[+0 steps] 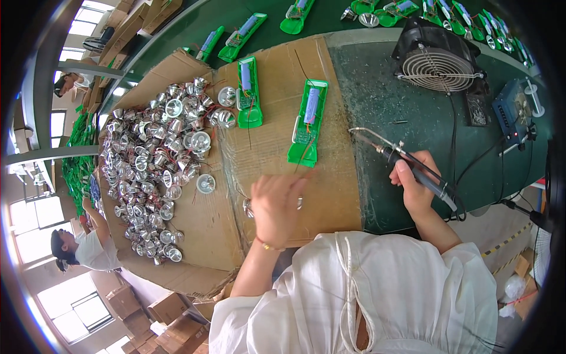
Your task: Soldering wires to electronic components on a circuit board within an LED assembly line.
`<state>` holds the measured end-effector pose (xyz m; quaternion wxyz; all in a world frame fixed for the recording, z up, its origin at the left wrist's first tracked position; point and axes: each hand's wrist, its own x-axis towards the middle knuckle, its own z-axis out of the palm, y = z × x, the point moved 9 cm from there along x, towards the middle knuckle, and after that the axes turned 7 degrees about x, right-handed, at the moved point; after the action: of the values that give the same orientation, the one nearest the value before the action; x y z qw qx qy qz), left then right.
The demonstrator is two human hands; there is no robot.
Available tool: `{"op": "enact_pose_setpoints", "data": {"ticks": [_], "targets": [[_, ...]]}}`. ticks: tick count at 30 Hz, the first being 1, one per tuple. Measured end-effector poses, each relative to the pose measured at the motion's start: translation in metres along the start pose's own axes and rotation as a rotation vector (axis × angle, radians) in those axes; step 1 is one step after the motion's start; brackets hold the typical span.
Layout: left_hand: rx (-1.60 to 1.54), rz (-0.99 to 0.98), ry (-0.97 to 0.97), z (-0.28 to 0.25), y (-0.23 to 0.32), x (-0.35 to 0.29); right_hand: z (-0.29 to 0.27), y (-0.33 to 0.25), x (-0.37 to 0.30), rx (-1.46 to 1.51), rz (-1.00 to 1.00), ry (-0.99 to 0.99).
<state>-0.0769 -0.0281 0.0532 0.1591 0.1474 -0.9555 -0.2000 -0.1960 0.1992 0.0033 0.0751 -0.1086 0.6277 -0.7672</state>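
My right hand (417, 184) is closed round a soldering iron (435, 187), whose thin metal tip and side tube point left over the edge of the cardboard. My left hand (276, 203) is above the cardboard (330, 203), back upward, with bent and slightly blurred fingers; whatever they pinch is hidden. Shiny reflector cups (248, 207) peek out on both sides of it. Just beyond its fingertips lies an open green plastic housing (302, 146) with a blue-purple battery cell (312, 106), a small circuit board and loose wires. A second green housing (250, 115) lies farther left.
A big heap of silver reflector cups (159, 159) fills the cardboard's left side. Several green housings (242, 38) line the far edge. A black fan with a wire grille (439, 69) and a blue soldering station (514, 109) stand right; cables trail across the green mat. Other people are at left.
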Motion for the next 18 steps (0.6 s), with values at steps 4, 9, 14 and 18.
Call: {"op": "enact_pose_setpoints", "data": {"ticks": [4, 9, 14, 18], "targets": [[-0.27, -0.4, -0.059, 0.004, -0.047, 0.016, 0.037, -0.008, -0.002, -0.09, -0.05, -0.208], [-0.307, -0.4, -0.056, 0.032, -0.058, 0.026, 0.065, -0.015, 0.012, -0.219, -0.19, -0.249], [-0.372, -0.424, -0.069, 0.04, -0.066, 0.024, 0.067, -0.007, 0.012, -0.22, -0.129, -0.219], [-0.388, -0.427, -0.084, 0.041, -0.066, 0.025, 0.068, -0.007, 0.012, -0.225, -0.126, -0.214]]}}
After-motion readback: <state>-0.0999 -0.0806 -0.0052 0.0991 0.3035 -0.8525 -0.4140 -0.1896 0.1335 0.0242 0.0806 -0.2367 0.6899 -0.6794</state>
